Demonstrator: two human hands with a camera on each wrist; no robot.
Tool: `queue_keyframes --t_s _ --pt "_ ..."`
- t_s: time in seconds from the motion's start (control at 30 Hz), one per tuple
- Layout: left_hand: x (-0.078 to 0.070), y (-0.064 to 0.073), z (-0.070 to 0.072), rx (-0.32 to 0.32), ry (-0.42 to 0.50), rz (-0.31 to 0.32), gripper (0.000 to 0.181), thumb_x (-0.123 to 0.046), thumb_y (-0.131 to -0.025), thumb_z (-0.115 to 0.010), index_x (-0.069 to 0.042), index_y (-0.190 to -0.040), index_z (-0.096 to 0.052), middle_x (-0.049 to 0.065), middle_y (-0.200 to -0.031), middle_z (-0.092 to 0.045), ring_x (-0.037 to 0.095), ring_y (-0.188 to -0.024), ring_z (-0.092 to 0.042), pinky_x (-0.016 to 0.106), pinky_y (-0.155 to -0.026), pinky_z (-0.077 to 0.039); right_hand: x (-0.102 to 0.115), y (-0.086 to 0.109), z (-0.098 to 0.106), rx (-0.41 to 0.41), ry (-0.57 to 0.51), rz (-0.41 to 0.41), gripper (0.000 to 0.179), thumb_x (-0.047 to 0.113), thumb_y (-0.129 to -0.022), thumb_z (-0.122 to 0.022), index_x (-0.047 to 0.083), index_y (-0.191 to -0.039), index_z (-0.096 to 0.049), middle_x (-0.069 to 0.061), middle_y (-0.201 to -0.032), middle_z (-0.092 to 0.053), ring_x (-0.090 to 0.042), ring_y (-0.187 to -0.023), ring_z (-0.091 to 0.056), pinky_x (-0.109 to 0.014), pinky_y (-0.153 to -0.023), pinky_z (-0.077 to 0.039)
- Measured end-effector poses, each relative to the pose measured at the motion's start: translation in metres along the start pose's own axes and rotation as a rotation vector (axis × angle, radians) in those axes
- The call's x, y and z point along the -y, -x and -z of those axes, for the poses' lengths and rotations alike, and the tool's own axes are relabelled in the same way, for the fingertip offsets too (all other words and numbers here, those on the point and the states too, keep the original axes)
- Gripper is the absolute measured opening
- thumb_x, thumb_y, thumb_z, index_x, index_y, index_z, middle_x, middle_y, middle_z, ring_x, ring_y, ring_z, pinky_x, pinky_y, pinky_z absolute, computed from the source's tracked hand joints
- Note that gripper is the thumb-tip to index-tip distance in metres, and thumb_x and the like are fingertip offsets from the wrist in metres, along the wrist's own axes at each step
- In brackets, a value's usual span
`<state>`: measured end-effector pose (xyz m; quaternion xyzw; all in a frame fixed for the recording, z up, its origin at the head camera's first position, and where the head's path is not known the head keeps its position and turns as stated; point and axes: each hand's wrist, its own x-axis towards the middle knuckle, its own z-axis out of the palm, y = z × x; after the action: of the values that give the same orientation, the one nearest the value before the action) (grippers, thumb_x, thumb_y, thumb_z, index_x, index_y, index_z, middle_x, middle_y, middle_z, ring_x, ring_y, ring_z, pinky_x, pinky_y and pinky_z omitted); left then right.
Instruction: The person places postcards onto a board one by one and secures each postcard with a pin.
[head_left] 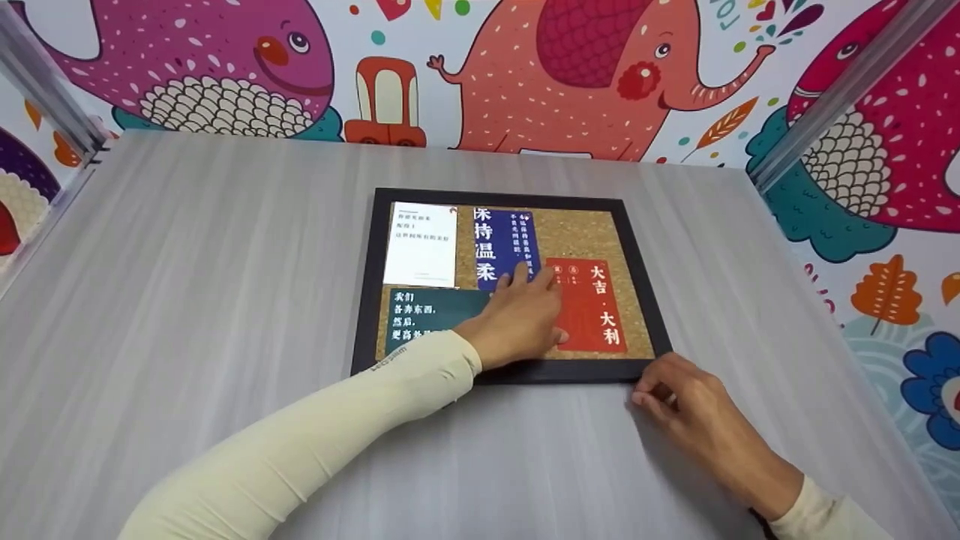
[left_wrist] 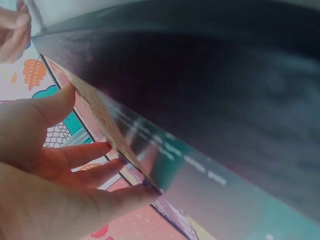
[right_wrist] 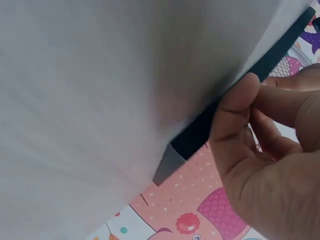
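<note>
A black-framed cork board lies flat on the table, bearing several cards printed with Chinese characters. A white card and a blue card occupy its upper part; below them is a green card, partly hidden by my left arm. My left hand reaches over the board with fingers spread, fingertips on the blue card and the near edge of the red card. Beside the frame's near right corner, my right hand rests with loosely curled fingers against the black frame. I see nothing held in it.
The grey wood-grain table extends around the board. Upright panels with printed elephants stand along its far side and sides, joined by metal corner posts.
</note>
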<state>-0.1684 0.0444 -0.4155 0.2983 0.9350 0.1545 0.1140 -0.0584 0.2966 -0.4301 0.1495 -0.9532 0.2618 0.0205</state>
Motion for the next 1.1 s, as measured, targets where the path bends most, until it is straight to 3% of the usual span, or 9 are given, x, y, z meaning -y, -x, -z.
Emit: queue_keyframes --t_s 0.17,0.4,0.53,0.7,0.97,1.1 --pt "0.001 0.001 0.0 -0.002 0.008 0.0 0.065 -0.038 -0.107 -0.072 0.0 -0.158 -0.057 0.017 -0.167 -0.045 0.05 -0.158 -0.034 0.068 -0.127 -0.032 0.0 -0.009 0.009 -0.055 -0.09 0.056 0.028 -0.011 -0.088 -0.085 0.014 -0.087 -0.075 0.005 -0.095 -0.075 -0.008 -0.082 -0.065 -0.02 -0.068 -0.058" --pt "0.002 0.001 0.0 -0.008 0.004 -0.003 0.064 -0.038 -0.107 -0.072 0.001 -0.156 -0.059 0.017 -0.167 -0.046 0.05 -0.157 -0.036 0.068 -0.126 -0.034 -0.007 -0.023 0.018 0.028 -0.254 -0.032 0.012 -0.002 -0.096 -0.082 0.008 -0.1 -0.079 0.0 -0.085 -0.075 -0.014 -0.07 -0.071 -0.026 -0.066 -0.064" --pt "0.003 0.002 0.0 -0.011 0.007 -0.005 0.063 -0.038 -0.108 -0.072 0.001 -0.155 -0.059 0.017 -0.167 -0.046 0.051 -0.158 -0.035 0.068 -0.126 -0.034 -0.011 -0.032 0.02 0.021 -0.312 -0.062 0.004 0.002 -0.097 -0.082 0.002 -0.1 -0.079 -0.006 -0.085 -0.076 -0.016 -0.068 -0.072 -0.028 -0.064 -0.065" --pt "0.004 0.002 -0.002 -0.023 -0.009 -0.008 0.059 -0.038 -0.108 -0.072 -0.001 -0.153 -0.062 0.017 -0.167 -0.046 0.05 -0.156 -0.038 0.067 -0.125 -0.036 -0.015 -0.045 0.023 0.009 -0.368 -0.134 0.01 0.008 -0.098 -0.083 0.0 -0.098 -0.078 -0.011 -0.084 -0.075 -0.017 -0.063 -0.067 -0.027 -0.06 -0.062" --pt "0.004 0.001 -0.006 -0.029 0.0 -0.001 0.067 -0.041 -0.108 -0.071 -0.002 -0.16 -0.055 0.015 -0.174 -0.04 0.05 -0.16 -0.034 0.064 -0.128 -0.032 -0.024 -0.067 0.029 0.032 -0.542 -0.192 0.013 -0.006 -0.101 -0.074 -0.016 -0.11 -0.074 -0.021 -0.091 -0.076 -0.014 -0.069 -0.073 -0.029 -0.069 -0.066" --pt "0.004 0.001 -0.008 -0.04 0.02 0.01 0.07 -0.04 -0.108 -0.072 -0.001 -0.162 -0.052 0.016 -0.176 -0.038 0.051 -0.162 -0.031 0.064 -0.129 -0.029 -0.027 -0.079 0.029 0.038 -0.568 -0.226 0.015 -0.007 -0.103 -0.071 -0.018 -0.113 -0.072 -0.023 -0.099 -0.077 -0.013 -0.073 -0.076 -0.029 -0.074 -0.067"
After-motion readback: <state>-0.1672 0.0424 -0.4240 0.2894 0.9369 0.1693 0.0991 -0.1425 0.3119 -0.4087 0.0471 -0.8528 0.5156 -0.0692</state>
